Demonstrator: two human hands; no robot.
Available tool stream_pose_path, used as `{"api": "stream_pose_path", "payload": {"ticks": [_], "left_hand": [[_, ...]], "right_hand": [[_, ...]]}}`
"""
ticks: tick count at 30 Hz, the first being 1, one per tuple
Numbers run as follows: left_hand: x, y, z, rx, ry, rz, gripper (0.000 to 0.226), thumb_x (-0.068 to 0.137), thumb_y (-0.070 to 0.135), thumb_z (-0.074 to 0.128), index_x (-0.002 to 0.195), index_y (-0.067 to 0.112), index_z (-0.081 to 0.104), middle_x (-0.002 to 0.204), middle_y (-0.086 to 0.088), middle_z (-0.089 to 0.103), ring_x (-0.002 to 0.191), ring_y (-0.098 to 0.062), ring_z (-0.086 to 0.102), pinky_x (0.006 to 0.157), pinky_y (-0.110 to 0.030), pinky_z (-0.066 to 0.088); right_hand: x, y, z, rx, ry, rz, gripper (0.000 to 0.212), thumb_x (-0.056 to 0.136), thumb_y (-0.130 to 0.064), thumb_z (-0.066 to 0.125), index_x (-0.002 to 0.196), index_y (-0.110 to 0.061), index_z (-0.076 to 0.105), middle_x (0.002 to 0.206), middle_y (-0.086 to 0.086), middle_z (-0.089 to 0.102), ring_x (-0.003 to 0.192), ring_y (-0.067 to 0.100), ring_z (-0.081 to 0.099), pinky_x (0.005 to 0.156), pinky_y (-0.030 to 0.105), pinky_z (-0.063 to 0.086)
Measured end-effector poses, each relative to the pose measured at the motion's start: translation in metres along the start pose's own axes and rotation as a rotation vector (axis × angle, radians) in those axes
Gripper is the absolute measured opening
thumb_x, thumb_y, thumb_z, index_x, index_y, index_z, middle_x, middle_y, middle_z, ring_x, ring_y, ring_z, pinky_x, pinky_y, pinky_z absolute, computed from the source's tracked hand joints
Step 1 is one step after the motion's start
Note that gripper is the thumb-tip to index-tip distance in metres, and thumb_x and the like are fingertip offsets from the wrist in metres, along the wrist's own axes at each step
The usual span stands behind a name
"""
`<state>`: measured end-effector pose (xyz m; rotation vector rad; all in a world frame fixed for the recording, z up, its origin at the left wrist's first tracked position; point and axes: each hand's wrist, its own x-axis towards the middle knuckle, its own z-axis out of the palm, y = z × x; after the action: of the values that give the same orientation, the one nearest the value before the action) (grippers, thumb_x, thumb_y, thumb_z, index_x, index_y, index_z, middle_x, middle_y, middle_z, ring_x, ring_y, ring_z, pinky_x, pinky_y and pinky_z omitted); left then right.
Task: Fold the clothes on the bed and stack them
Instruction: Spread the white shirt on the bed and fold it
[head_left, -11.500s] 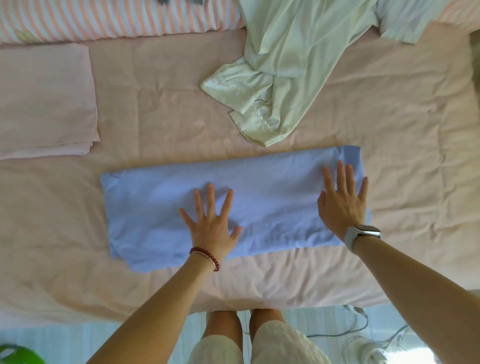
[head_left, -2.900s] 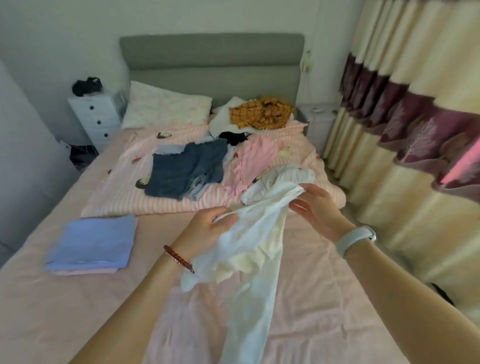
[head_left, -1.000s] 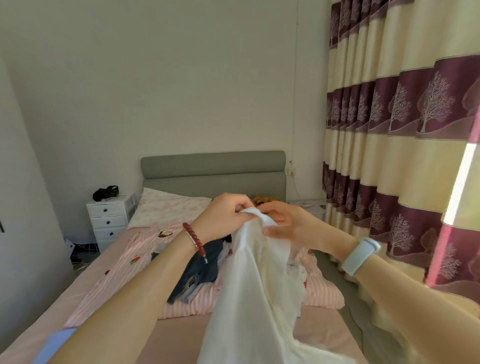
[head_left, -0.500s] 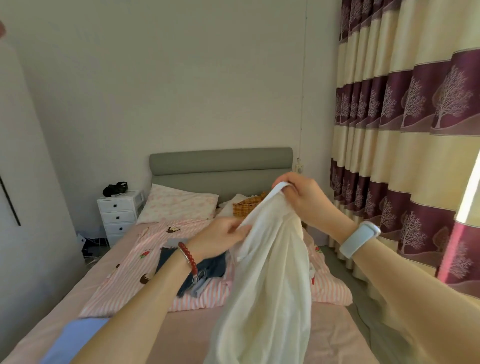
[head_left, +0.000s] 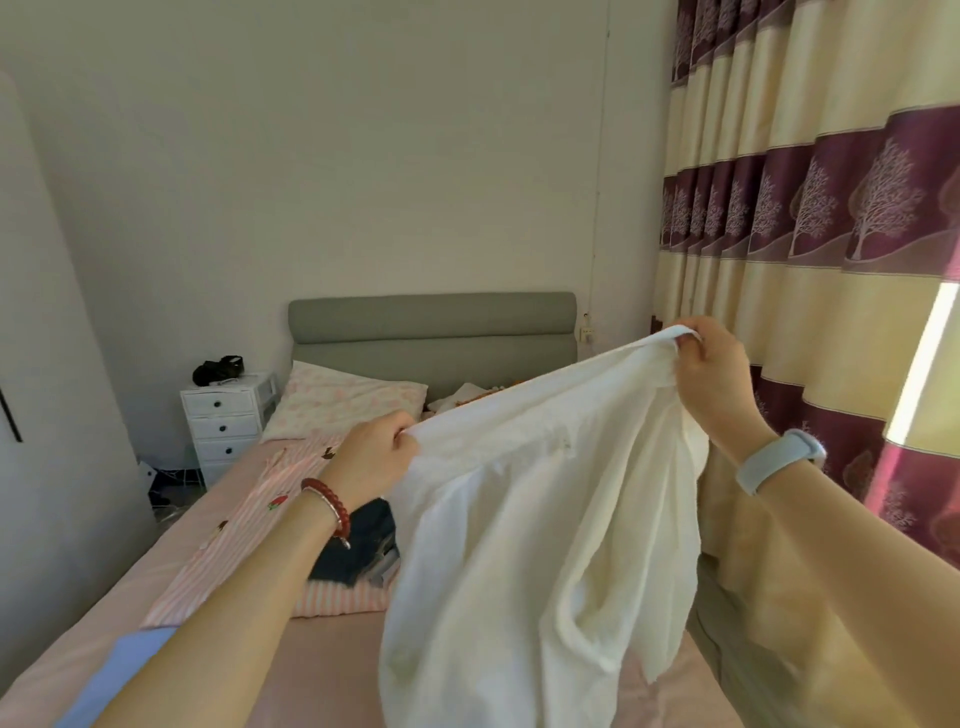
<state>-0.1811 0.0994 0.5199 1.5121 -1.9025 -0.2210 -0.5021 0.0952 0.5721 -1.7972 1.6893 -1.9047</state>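
A white garment (head_left: 535, 525) hangs in the air in front of me, stretched along its top edge. My left hand (head_left: 371, 457) grips the left end of that edge. My right hand (head_left: 714, 376), higher and further right, pinches the other end. The cloth drapes down over the pink bed (head_left: 332, 670). A folded blue garment (head_left: 122, 675) lies at the bed's lower left, partly hidden by my left forearm. Dark denim clothes (head_left: 363, 540) lie on a striped pink quilt (head_left: 239, 551) behind the garment.
A grey headboard (head_left: 431, 332) and a pillow (head_left: 343, 402) stand at the bed's far end. A white drawer unit (head_left: 226, 421) sits left of the bed. Striped curtains (head_left: 810, 260) hang along the right side.
My hands have moved apart, spreading the white garment's top edge wide; half a second ago they held it bunched closer together.
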Motion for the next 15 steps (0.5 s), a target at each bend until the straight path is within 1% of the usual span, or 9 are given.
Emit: {"api": "stream_pose_path", "payload": {"ticks": [1, 3, 6, 8, 9, 10, 12, 14, 15], "left_hand": [[0.0, -0.004, -0.001, 0.057, -0.035, -0.002, 0.019, 0.096, 0.014, 0.037, 0.085, 0.012, 0.053, 0.079, -0.008, 0.059, 0.075, -0.024, 0.055, 0.065, -0.032, 0.042], [-0.004, -0.01, 0.002, 0.103, -0.064, 0.003, 0.017, 0.099, 0.018, 0.033, 0.093, 0.013, 0.049, 0.086, -0.009, 0.06, 0.079, -0.024, 0.056, 0.067, -0.033, 0.042], [-0.009, -0.008, 0.004, -0.067, 0.004, 0.028, 0.014, 0.099, 0.017, 0.032, 0.105, 0.026, 0.042, 0.07, 0.003, 0.05, 0.059, -0.01, 0.047, 0.053, -0.024, 0.034], [-0.012, -0.003, -0.001, -0.259, 0.119, 0.047, 0.024, 0.098, 0.01, 0.033, 0.111, 0.028, 0.041, 0.06, 0.007, 0.039, 0.044, -0.003, 0.036, 0.045, -0.017, 0.028], [-0.014, 0.0, -0.007, -0.329, 0.16, 0.054, 0.025, 0.097, 0.008, 0.034, 0.111, 0.027, 0.042, 0.061, 0.008, 0.038, 0.041, -0.002, 0.036, 0.043, -0.014, 0.029], [-0.017, 0.002, -0.011, -0.356, 0.177, 0.075, 0.023, 0.098, 0.01, 0.036, 0.109, 0.028, 0.044, 0.065, 0.01, 0.042, 0.043, 0.001, 0.039, 0.044, -0.011, 0.032], [-0.026, 0.005, -0.017, -0.238, 0.091, 0.088, 0.015, 0.096, 0.027, 0.047, 0.109, 0.032, 0.045, 0.086, 0.017, 0.049, 0.063, 0.009, 0.046, 0.054, -0.003, 0.034], [-0.037, -0.001, -0.018, 0.041, -0.104, 0.035, 0.031, 0.086, 0.044, 0.059, 0.113, 0.032, 0.049, 0.098, 0.022, 0.052, 0.087, -0.001, 0.049, 0.066, -0.002, 0.033], [-0.042, -0.005, -0.016, 0.133, -0.216, 0.015, 0.034, 0.084, 0.046, 0.061, 0.112, 0.027, 0.055, 0.1, 0.017, 0.056, 0.093, -0.008, 0.052, 0.071, -0.008, 0.035]], "right_hand": [[0.0, 0.004, -0.002, -0.046, -0.012, -0.002, 0.026, 0.095, -0.009, 0.034, 0.105, -0.008, 0.058, 0.086, 0.0, 0.055, 0.081, 0.022, 0.051, 0.066, 0.03, 0.039], [-0.002, 0.011, -0.003, -0.147, -0.072, -0.01, 0.026, 0.096, -0.012, 0.035, 0.107, -0.008, 0.058, 0.089, 0.006, 0.057, 0.085, 0.028, 0.052, 0.073, 0.038, 0.044], [-0.007, 0.021, -0.003, -0.2, -0.131, 0.038, 0.027, 0.096, -0.013, 0.036, 0.112, -0.007, 0.057, 0.098, 0.011, 0.06, 0.09, 0.029, 0.051, 0.077, 0.037, 0.042], [-0.01, 0.025, -0.005, -0.145, -0.157, 0.09, 0.027, 0.096, -0.015, 0.038, 0.117, -0.009, 0.054, 0.098, 0.006, 0.056, 0.088, 0.024, 0.05, 0.074, 0.033, 0.04], [-0.012, 0.026, -0.006, -0.116, -0.174, 0.106, 0.026, 0.096, -0.015, 0.039, 0.117, -0.01, 0.054, 0.097, 0.005, 0.055, 0.087, 0.022, 0.05, 0.072, 0.031, 0.038], [-0.014, 0.028, -0.007, -0.109, -0.193, 0.107, 0.025, 0.095, -0.016, 0.04, 0.114, -0.009, 0.054, 0.096, 0.005, 0.056, 0.086, 0.022, 0.05, 0.071, 0.03, 0.037], [-0.022, 0.033, -0.009, -0.192, -0.241, 0.067, 0.021, 0.095, -0.017, 0.041, 0.102, -0.005, 0.057, 0.09, 0.011, 0.059, 0.083, 0.029, 0.053, 0.067, 0.032, 0.036], [-0.035, 0.039, -0.01, -0.349, -0.33, 0.038, 0.022, 0.096, -0.019, 0.041, 0.093, -0.004, 0.056, 0.089, 0.017, 0.061, 0.086, 0.037, 0.055, 0.068, 0.037, 0.038], [-0.043, 0.042, -0.011, -0.424, -0.394, 0.043, 0.023, 0.097, -0.021, 0.039, 0.089, -0.006, 0.053, 0.092, 0.018, 0.061, 0.089, 0.039, 0.056, 0.07, 0.038, 0.038]]}}
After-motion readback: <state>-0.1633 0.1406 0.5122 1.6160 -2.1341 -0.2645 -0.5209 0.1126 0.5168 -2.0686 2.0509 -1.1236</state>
